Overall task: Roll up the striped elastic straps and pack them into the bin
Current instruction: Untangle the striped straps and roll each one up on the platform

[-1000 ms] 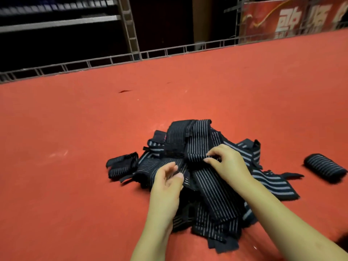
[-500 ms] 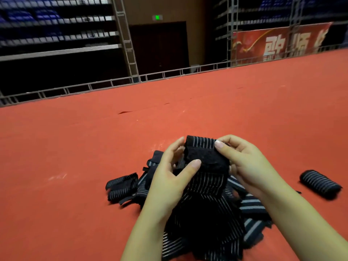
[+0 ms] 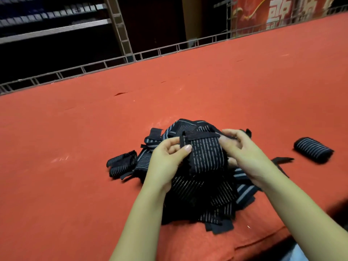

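**Both hands on one striped strap above the heap**

The left hand [image 3: 167, 159] and right hand [image 3: 243, 153] hold a black elastic strap [image 3: 205, 155], ribbed with thin white stripes, its top edge folded over. The left thumb and fingers [image 3: 185, 148] pinch its left edge; the right hand's fingers are curled round its right side. It is lifted just above a loose pile of straps [image 3: 207, 194] on the red felt-like counter [image 3: 75, 147]. A tight cylindrical roll [image 3: 313, 150] lies well apart to the right; two smaller rolls [image 3: 121, 162] sit at the pile's left.
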The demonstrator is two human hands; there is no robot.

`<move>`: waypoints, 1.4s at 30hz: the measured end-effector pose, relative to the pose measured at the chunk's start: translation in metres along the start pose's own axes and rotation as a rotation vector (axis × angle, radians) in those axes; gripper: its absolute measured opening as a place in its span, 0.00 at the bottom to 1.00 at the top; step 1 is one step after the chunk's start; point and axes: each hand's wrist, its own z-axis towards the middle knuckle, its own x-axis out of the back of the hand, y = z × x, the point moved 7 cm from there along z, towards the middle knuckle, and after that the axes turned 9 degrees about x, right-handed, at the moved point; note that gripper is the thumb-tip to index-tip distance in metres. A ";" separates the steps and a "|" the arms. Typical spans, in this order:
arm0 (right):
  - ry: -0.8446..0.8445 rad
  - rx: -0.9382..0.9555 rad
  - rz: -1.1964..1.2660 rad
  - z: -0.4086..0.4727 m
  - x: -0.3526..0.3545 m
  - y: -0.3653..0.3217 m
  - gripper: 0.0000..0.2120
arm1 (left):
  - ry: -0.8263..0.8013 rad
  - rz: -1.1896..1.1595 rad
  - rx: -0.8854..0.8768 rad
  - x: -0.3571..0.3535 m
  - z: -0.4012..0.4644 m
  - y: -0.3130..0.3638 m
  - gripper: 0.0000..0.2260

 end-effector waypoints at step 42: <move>0.274 -0.041 0.621 0.021 0.024 -0.063 0.29 | -0.191 0.311 -0.284 -0.039 -0.020 0.050 0.10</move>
